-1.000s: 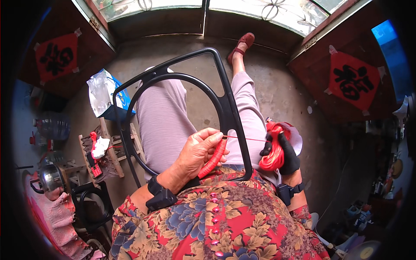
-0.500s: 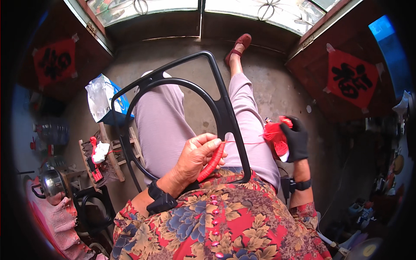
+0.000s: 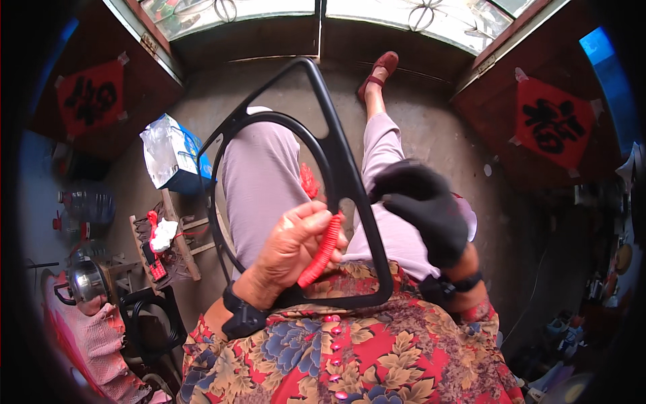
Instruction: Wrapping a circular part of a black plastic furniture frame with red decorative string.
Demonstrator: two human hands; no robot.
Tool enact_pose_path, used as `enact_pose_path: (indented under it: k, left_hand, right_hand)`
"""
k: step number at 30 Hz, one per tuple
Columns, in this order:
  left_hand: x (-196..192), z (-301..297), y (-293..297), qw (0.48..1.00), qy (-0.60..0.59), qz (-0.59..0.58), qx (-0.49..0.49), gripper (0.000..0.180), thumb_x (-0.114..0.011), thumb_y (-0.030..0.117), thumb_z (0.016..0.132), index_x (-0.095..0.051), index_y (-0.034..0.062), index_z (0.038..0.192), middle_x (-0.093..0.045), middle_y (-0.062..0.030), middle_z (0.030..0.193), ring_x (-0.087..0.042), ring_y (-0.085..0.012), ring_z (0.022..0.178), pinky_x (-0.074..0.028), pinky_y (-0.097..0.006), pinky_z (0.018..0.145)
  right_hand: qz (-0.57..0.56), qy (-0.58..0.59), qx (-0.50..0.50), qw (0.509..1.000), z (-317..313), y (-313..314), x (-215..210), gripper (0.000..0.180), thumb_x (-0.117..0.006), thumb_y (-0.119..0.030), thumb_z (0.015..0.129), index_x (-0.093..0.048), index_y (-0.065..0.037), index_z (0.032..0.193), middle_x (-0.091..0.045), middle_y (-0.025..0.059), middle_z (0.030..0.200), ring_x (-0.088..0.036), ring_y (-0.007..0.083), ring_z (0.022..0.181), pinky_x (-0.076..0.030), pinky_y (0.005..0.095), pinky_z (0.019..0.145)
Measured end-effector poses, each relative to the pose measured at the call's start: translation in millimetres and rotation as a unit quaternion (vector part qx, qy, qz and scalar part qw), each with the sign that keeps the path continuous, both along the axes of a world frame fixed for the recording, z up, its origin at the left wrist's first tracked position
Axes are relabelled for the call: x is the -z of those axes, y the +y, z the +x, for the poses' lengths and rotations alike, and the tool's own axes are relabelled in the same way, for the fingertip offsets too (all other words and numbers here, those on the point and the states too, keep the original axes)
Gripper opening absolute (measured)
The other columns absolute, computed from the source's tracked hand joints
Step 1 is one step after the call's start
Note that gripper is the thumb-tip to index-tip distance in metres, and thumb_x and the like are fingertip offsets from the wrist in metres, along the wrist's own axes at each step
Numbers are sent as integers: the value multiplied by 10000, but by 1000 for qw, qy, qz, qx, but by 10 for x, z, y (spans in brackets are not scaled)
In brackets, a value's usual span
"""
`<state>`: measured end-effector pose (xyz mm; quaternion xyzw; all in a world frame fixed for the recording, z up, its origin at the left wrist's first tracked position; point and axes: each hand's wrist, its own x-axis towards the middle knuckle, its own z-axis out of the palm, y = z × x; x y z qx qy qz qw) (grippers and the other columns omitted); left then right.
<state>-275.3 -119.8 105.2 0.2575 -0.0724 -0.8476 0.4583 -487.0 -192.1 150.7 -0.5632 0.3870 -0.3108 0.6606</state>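
One black frame (image 3: 340,168), a rounded triangle with a curved inner bar, lies across the person's lap with its long axis running from the belly out along the legs, narrow apex pointing away toward the window, wide base at the waist. One red ribbed cord (image 3: 320,250) runs diagonally beside the frame's right-hand bar; the bare left hand (image 3: 291,244) has its fingers curled closed around that cord, touching the frame. Right hand (image 3: 425,210), in a black glove, hovers at the outer side of the same bar, motion-blurred, so I can't tell whether its fingers are apart or gripping.
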Motion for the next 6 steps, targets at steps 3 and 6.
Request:
enact_pose_path:
  k: [3,6]
  left_hand:
    - [-212,226,103,995,16,-17,-96,182,-520,189,907,-538,36,1003,-621,-153,781,-625,-224,585,-510,-300,475]
    - [-391,355,95,987,61,-74,-127,234,-475,253,927,-533,45,1019,-585,-117,714,-569,-195,522,-471,-276,430]
  right_hand:
    - [-218,37,-193,956,-170,197,-669,323,-536,-18,807,-571,-11,1128,-625,129,1019,-625,198,892,-475,283,808]
    - [-285,-135,-415,854,-92,307,-910,270,-540,-11,763,-599,117,993,-629,195,1015,-632,298,874,-508,383,782]
